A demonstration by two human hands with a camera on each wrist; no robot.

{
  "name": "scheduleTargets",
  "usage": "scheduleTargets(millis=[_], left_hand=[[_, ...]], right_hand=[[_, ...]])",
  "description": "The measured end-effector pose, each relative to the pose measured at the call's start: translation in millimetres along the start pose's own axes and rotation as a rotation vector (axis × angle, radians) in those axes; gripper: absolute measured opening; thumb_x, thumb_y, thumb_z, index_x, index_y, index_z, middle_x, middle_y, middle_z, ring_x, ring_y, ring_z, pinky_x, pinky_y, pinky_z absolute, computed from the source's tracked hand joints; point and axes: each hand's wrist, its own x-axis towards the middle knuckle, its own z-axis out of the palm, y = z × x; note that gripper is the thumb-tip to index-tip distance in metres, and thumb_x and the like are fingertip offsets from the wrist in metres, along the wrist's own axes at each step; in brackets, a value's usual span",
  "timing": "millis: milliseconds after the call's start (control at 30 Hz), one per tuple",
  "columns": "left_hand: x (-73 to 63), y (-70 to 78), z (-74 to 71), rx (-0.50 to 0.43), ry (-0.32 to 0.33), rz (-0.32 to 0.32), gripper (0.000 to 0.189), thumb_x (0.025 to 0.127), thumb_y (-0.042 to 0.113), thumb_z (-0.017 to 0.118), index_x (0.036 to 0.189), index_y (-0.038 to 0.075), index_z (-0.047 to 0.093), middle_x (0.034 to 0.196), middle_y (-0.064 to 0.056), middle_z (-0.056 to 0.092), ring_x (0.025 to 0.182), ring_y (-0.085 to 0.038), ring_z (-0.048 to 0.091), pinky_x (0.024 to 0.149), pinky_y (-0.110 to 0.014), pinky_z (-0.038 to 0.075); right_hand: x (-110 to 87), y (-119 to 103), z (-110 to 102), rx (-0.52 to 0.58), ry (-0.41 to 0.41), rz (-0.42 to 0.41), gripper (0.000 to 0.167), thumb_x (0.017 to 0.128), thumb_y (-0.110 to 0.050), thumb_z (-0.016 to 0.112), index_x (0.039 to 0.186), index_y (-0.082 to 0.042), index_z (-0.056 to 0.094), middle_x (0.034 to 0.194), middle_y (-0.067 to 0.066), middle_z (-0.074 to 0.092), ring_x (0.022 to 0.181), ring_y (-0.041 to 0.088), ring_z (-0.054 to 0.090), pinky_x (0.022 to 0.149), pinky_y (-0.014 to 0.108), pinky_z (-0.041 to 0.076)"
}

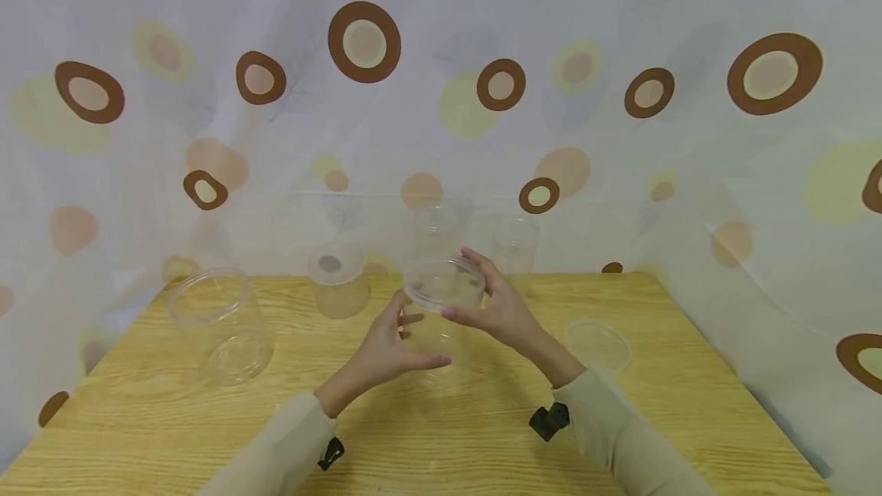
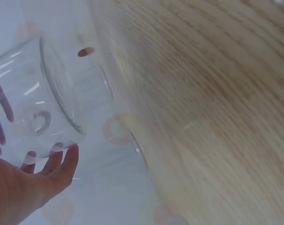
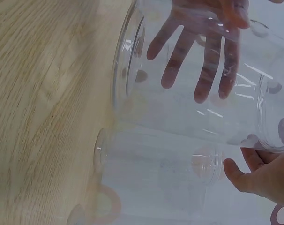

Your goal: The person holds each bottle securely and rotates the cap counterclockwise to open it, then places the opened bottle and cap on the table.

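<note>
Two Hands Grasp One of Five Clear Jars

Head view: five clear jars show, with one loose lid (image 1: 598,344) lying flat toward the right of the wooden table (image 1: 689,404). The held jar (image 1: 441,339) is upright near the middle, above the table. The left hand (image 1: 382,350) grasps its left side, thumb in front and fingers behind. The right hand (image 1: 506,312) grips the round top, thumb on the near edge, fingers on the far one. Of the other four, one wide jar (image 1: 227,327) stands at left, one shorter jar (image 1: 341,297) stands left of centre, and two jars (image 1: 436,232) are at the far side, faint against the patterned cloth (image 1: 586,6).

Left wrist view: the left hand's fingertips touch the held jar, and its base is off the wood. A few of the right hand's fingers show at the left edge; two faint jar edges lie beyond.

Right wrist view: four left-hand fingers, spread fairly straight, show through the clear wall. The right hand's fingers bend at the jar's top end. One jar stands beyond, and one more edge is too cut off to identify.
</note>
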Motion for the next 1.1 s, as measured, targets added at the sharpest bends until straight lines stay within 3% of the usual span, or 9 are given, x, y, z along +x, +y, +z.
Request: scheduleTargets(millis=[133, 333, 533, 800, 1100], left_hand=[[0.1, -2.8, 1.0, 0.011, 0.021, 0.005, 0.097, 0.066, 0.01, 0.081, 0.142, 0.021, 0.023, 0.145, -0.01, 0.03, 0.121, -0.04, 0.046, 0.096, -0.058, 0.038], [7.4, -31.8, -0.2, 0.035, 0.035, 0.053, 0.103, 0.06, 0.021, 0.086, 0.141, 0.032, 0.023, 0.139, -0.001, 0.039, 0.118, -0.034, 0.051, 0.094, -0.051, 0.043], [8.2, -33.2, -2.8, 0.033, 0.029, 0.067, 0.1, 0.059, 0.025, 0.087, 0.139, 0.032, 0.028, 0.132, 0.005, 0.047, 0.113, -0.028, 0.054, 0.09, -0.049, 0.046], [7.2, -34.1, -7.2, 0.027, 0.002, 0.075, 0.096, 0.06, 0.022, 0.086, 0.138, 0.032, 0.03, 0.129, -0.004, 0.051, 0.108, -0.026, 0.055, 0.087, -0.044, 0.048], [8.3, -33.3, -13.3, 0.031, -0.047, 0.079, 0.1, 0.06, 0.025, 0.086, 0.14, 0.033, 0.027, 0.128, -0.002, 0.051, 0.108, -0.021, 0.056, 0.088, -0.043, 0.047]], right_hand=[[1.1, -3.0, 2.9, -0.03, 0.037, 0.014, 0.089, 0.072, -0.031, 0.077, 0.143, -0.016, 0.026, 0.137, 0.011, 0.041, 0.117, 0.03, 0.046, 0.09, 0.043, 0.044], [1.6, -1.6, 4.1, -0.018, 0.051, -0.064, 0.084, 0.07, -0.027, 0.08, 0.138, -0.015, 0.033, 0.135, 0.009, 0.044, 0.12, 0.027, 0.044, 0.094, 0.045, 0.04], [3.5, 0.7, 4.5, 0.015, 0.048, -0.125, 0.081, 0.068, -0.02, 0.081, 0.135, -0.01, 0.037, 0.132, 0.011, 0.046, 0.12, 0.024, 0.044, 0.096, 0.043, 0.038], [5.1, 3.3, 5.4, 0.058, 0.046, -0.188, 0.08, 0.066, -0.023, 0.083, 0.131, -0.007, 0.04, 0.128, 0.015, 0.049, 0.116, 0.022, 0.045, 0.092, 0.022, 0.04], [5.6, 3.3, 3.7, 0.131, 0.022, -0.231, 0.08, 0.067, -0.027, 0.082, 0.131, -0.002, 0.04, 0.13, 0.015, 0.045, 0.119, 0.021, 0.043, 0.096, 0.018, 0.036]])
